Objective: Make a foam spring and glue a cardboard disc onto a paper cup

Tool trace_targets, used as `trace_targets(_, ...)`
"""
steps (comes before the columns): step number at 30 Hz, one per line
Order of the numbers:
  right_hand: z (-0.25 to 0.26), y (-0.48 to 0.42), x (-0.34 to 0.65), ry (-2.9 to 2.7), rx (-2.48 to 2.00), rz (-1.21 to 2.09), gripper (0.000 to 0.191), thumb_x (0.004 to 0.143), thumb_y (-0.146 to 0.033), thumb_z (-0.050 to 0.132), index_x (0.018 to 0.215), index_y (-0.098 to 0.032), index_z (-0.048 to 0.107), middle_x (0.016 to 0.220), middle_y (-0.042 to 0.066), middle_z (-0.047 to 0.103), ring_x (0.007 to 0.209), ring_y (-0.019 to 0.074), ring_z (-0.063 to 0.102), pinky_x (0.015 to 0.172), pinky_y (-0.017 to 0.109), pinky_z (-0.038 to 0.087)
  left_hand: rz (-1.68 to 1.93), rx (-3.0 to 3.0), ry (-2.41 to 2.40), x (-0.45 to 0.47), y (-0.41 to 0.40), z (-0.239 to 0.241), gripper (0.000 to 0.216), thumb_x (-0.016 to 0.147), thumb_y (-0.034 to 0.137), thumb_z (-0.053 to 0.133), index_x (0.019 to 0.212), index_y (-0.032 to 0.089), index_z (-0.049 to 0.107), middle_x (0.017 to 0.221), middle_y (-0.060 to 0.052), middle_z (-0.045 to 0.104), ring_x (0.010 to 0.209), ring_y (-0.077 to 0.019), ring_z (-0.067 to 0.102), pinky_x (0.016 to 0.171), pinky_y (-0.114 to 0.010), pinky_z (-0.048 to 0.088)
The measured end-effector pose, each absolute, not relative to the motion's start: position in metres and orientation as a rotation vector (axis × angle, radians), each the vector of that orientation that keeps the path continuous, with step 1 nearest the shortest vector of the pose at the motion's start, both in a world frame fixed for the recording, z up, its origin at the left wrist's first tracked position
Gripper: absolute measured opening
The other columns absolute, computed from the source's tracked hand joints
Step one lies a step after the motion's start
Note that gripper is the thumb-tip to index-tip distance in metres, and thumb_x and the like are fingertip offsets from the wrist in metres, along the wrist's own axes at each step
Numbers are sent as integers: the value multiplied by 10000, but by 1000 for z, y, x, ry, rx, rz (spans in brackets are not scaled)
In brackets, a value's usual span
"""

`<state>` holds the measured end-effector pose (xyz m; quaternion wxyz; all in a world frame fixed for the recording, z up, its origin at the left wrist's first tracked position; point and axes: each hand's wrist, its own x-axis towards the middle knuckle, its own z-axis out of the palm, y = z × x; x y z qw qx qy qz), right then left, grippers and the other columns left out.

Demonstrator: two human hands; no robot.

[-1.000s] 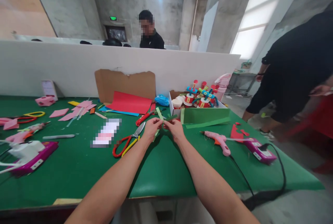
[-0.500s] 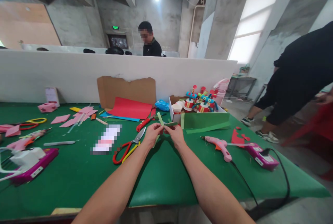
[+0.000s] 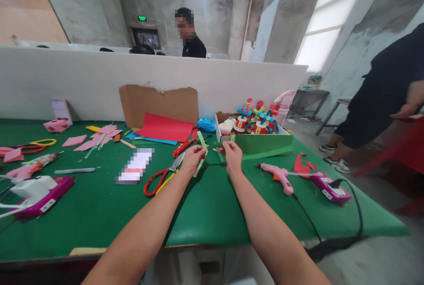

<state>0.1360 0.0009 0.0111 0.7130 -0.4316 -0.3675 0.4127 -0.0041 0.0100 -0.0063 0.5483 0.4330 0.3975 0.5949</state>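
Both my hands work on crossed green paper strips point(image 3: 212, 147) held just above the green table point(image 3: 99, 214). My left hand point(image 3: 192, 159) pinches the light green strip at its left side. My right hand point(image 3: 232, 155) pinches the dark green strip at the right. The fingers of both hands are closed on the strips. Red-and-yellow-handled scissors point(image 3: 162, 177) lie just left of my left hand. A pink glue gun point(image 3: 277, 177) lies to the right of my right hand.
A white box point(image 3: 232, 133) of colourful paper-cup figures sits behind green paper sheets point(image 3: 265, 144). Red paper point(image 3: 164, 128), cardboard point(image 3: 159, 104) and pink scraps point(image 3: 96, 139) lie farther back. Magenta power strips point(image 3: 39, 199) point(image 3: 329, 188) sit at each side. One person point(image 3: 380, 95) stands at the right, another behind the partition.
My hands have drawn slightly apart, stretching the strips out between them. The view has shifted a little.
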Motion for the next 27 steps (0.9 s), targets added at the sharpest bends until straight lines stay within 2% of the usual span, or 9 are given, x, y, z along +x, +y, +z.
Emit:
trace_targets(3, 12, 2, 141, -652, -915, 996, 155, 663, -319, 659, 626, -197, 572, 542, -49, 594, 497, 93, 564, 546, 219, 494, 1365, 992, 915, -3, 9, -6, 396, 440, 382, 843, 613, 150, 574, 545, 30, 548, 495, -78, 490, 523, -229, 397)
trace_targets(7, 7, 1, 134, -701, -1014, 1317, 200, 665, -225, 706, 579, -189, 530, 501, -36, 597, 442, 89, 555, 513, 220, 505, 1324, 968, 848, 0, 6, -6, 381, 434, 348, 851, 617, 140, 590, 567, 19, 562, 496, -78, 506, 518, -229, 400)
trace_targets(10, 3, -2, 126, -749, -981, 1477, 165, 641, -160, 739, 600, -172, 580, 528, -26, 629, 461, 81, 571, 522, 203, 512, 1320, 973, 811, 0, 5, -6, 364, 438, 327, 854, 617, 134, 603, 564, 17, 562, 488, -73, 504, 500, -221, 382)
trace_targets(18, 1, -5, 124, -714, -879, 1560, 200, 565, -194, 828, 644, -162, 647, 548, -32, 652, 497, 68, 588, 570, 188, 534, 1296, 969, 820, -1, 7, -9, 281, 541, 255, 830, 661, 117, 616, 625, -15, 608, 529, -87, 541, 541, -235, 413)
trace_targets(27, -5, 0, 124, -740, -853, 1566, 284, 506, -235, 877, 694, -174, 673, 569, -32, 656, 513, 67, 595, 550, 175, 516, 1345, 974, 860, 0, 7, -8, 290, 516, 258, 830, 625, 121, 599, 560, 10, 577, 488, -79, 510, 510, -226, 392)
